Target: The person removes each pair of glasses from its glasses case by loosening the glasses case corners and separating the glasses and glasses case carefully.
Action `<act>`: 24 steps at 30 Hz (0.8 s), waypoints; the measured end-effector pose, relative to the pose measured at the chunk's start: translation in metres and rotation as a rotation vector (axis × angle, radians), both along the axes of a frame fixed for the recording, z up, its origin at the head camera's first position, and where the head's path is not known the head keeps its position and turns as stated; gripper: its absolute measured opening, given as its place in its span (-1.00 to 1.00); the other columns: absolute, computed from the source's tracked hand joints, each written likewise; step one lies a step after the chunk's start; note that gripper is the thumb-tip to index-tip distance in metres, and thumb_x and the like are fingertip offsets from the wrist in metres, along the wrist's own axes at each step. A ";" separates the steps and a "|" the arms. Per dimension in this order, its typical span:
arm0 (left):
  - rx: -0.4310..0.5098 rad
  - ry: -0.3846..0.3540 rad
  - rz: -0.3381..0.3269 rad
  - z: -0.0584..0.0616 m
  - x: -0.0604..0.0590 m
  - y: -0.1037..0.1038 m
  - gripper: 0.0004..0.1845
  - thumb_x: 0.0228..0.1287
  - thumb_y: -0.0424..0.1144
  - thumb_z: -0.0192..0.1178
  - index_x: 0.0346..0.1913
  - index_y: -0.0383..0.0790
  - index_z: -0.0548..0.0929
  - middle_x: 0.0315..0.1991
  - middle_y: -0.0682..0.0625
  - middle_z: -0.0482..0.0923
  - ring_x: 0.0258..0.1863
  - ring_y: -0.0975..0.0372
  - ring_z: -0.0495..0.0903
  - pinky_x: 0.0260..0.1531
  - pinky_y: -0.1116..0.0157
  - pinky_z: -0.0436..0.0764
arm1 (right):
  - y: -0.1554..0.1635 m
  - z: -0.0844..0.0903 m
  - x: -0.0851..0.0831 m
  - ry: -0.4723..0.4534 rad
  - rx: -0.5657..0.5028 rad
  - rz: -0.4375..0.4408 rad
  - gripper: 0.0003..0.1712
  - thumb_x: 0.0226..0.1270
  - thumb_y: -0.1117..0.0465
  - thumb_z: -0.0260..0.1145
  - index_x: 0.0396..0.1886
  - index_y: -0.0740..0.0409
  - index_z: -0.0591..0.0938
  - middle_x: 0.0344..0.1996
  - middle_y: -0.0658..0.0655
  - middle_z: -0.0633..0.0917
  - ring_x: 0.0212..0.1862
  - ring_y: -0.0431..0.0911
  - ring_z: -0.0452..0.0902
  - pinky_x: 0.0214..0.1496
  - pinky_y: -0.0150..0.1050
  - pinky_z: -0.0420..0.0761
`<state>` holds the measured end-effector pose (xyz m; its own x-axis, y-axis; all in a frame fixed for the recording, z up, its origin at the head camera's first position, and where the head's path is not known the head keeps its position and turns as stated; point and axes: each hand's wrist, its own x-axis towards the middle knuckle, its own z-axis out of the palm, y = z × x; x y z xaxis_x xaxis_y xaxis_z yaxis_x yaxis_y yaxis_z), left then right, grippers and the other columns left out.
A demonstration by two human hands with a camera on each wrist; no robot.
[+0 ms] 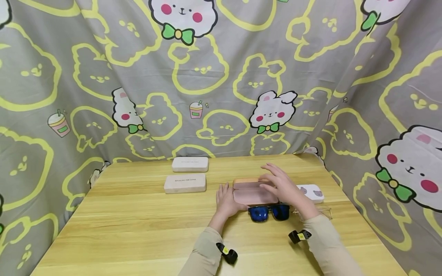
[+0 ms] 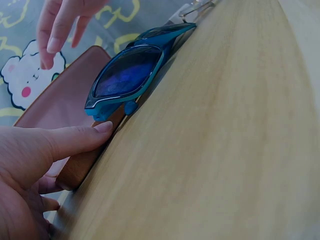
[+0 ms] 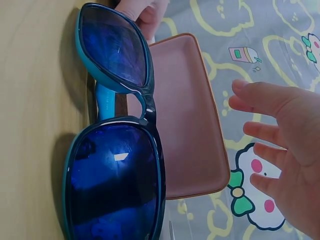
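An open glasses case (image 1: 256, 196), brown outside and pink inside, sits on the table with its lid raised at the back. My left hand (image 1: 226, 201) grips its left end, the thumb (image 2: 75, 142) along the front edge and the other fingers round the side. My right hand (image 1: 281, 184) hovers at the lid's right side with fingers spread and nothing in them; the right wrist view shows a gap between those fingers (image 3: 267, 134) and the lid. Sunglasses (image 1: 259, 214) with blue lenses and a dark frame lie directly in front of the case.
Two pale closed glasses cases stand at the left, one (image 1: 185, 184) in front of the other (image 1: 190, 165). At the right are a white case with bear prints (image 1: 313, 193) and thin-framed clear glasses (image 1: 326, 212), partly behind my right arm. A patterned curtain (image 1: 214, 76) surrounds the wooden table (image 1: 138, 222).
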<state>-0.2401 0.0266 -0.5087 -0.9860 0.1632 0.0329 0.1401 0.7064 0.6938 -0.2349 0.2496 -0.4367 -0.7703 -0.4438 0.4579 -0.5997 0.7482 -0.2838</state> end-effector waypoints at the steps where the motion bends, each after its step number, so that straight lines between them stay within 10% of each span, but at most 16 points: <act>1: 0.002 0.000 0.002 0.000 0.000 0.000 0.11 -0.26 -0.02 0.62 0.38 -0.42 0.31 0.48 -0.33 0.10 0.53 -0.24 -0.12 0.49 -0.17 -0.11 | -0.001 0.000 -0.001 -0.008 -0.009 0.000 -0.81 0.24 0.17 0.40 -0.15 0.06 0.72 0.31 0.27 0.48 0.45 0.26 0.17 0.43 0.30 0.18; 24: 0.005 0.008 0.005 0.000 0.001 -0.001 0.07 -0.27 -0.02 0.62 0.33 -0.44 0.36 0.47 -0.34 0.12 0.52 -0.25 -0.10 0.49 -0.18 -0.09 | -0.001 -0.011 -0.030 -0.081 -0.026 -0.060 -0.75 0.28 0.05 0.36 -0.14 0.06 0.71 0.32 0.29 0.46 0.48 0.26 0.12 0.43 0.33 0.15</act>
